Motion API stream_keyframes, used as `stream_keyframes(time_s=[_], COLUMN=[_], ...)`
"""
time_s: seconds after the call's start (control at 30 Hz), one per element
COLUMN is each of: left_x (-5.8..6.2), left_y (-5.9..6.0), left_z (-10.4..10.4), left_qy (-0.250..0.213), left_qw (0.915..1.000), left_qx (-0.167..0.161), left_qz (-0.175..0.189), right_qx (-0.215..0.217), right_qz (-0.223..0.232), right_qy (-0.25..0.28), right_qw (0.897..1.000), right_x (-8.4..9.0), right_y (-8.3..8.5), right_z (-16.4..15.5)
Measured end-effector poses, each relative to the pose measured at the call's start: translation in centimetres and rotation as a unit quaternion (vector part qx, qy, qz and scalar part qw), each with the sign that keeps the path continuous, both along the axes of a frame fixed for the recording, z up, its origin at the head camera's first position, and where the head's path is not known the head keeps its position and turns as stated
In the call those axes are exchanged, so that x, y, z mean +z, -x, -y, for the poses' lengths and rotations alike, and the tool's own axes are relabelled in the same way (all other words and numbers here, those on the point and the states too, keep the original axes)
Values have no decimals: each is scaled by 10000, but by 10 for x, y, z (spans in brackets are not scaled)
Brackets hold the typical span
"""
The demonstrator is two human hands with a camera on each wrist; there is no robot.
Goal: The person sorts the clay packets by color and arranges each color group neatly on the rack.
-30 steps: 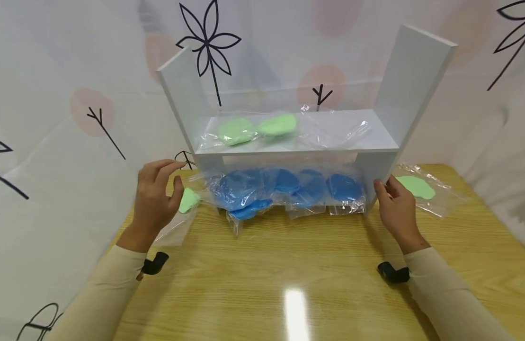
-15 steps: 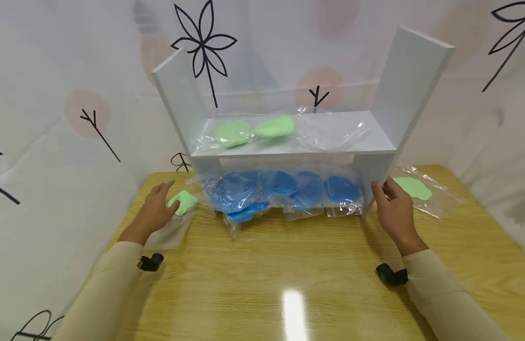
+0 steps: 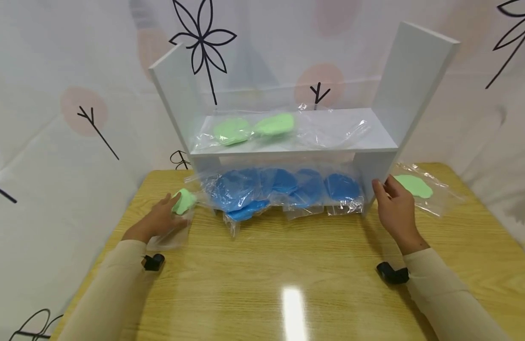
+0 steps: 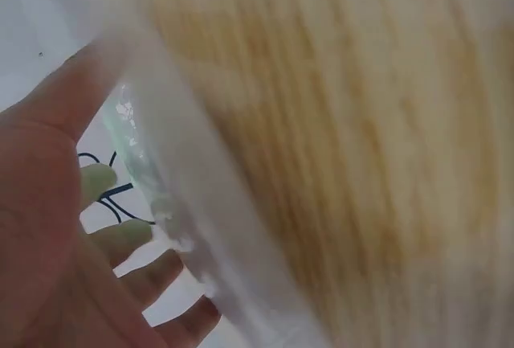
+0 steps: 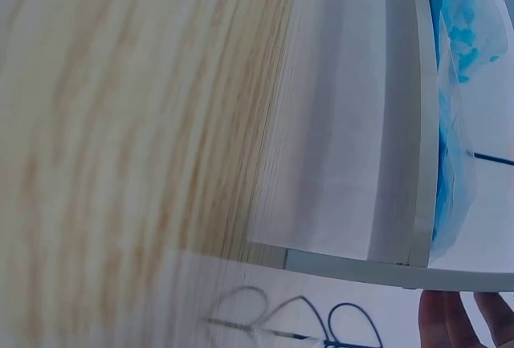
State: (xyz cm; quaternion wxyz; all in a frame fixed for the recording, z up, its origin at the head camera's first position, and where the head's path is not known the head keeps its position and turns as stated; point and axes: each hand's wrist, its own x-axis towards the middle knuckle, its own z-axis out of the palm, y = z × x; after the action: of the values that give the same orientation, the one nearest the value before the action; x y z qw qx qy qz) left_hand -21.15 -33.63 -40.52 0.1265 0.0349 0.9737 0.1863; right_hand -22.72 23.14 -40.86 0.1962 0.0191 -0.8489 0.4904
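Observation:
At the table's left, my left hand (image 3: 162,218) reaches over a clear plastic bag with a light green flat piece (image 3: 184,201) in it. In the left wrist view, the thumb and fingers (image 4: 152,280) are spread apart at the edge of the clear bag (image 4: 201,195). My right hand (image 3: 396,208) grips the front edge of the right side panel of a white two-level shelf (image 3: 386,163). The right wrist view shows its fingertips (image 5: 446,316) against the panel's outer face.
On the upper level lie bagged green pieces (image 3: 274,124). Several bagged blue pieces (image 3: 283,182) fill the lower level, bags hanging over its front. Another bagged green piece (image 3: 413,185) lies right of the shelf on the wooden table (image 3: 262,274). A patterned cloth (image 3: 262,52) hangs behind.
My left hand has come down from beside the shelf to the bagged green piece on the table. The right hand has stayed on the side panel.

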Motion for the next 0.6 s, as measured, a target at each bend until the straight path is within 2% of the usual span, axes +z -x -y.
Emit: stream_keyframes(time_s=[0.17,0.3,0.43,0.6], left_x=[-4,-6,-6,-3], left_y=[-3,-5,-9,-17], left_z=[0,-2,-4,-9], left_qy=[304,302,276,533], left_qw=[9995,9994,9992,9979], left_qx=[-65,29,67,-2], left_qz=[-42,-170,-284,-375], right_qx=[-63,-80,-85,-38], right_qz=[74,51,93,159], right_qy=[6,-20,1,23], right_qw=[10000,10000,9999,9999], right_x=[0,1,4,4], right_y=[1,2,1,0], right_z=[1,1,1,2])
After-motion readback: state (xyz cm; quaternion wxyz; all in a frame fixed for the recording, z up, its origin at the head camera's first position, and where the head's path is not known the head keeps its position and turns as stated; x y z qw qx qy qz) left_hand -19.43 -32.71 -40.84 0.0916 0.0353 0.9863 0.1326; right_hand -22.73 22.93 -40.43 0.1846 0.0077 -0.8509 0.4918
